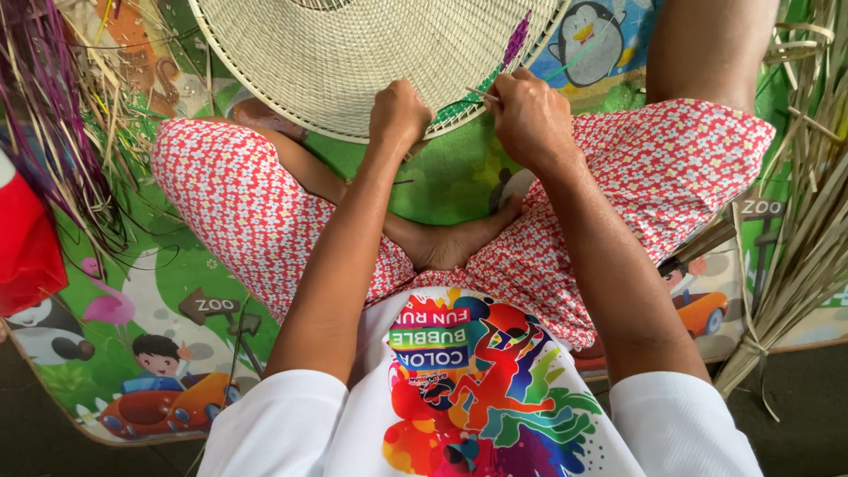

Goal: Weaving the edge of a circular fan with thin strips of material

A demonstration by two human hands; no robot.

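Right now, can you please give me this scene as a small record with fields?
setting: person sitting cross-legged on a colourful play mat
left hand: closed on the rim of the round woven piece
right hand: fingers pinching a thin strip at the rim
decoration: purple woven motif and green strands in the weave
left side: purple strands, red object
right side: tied bundle of dry strips
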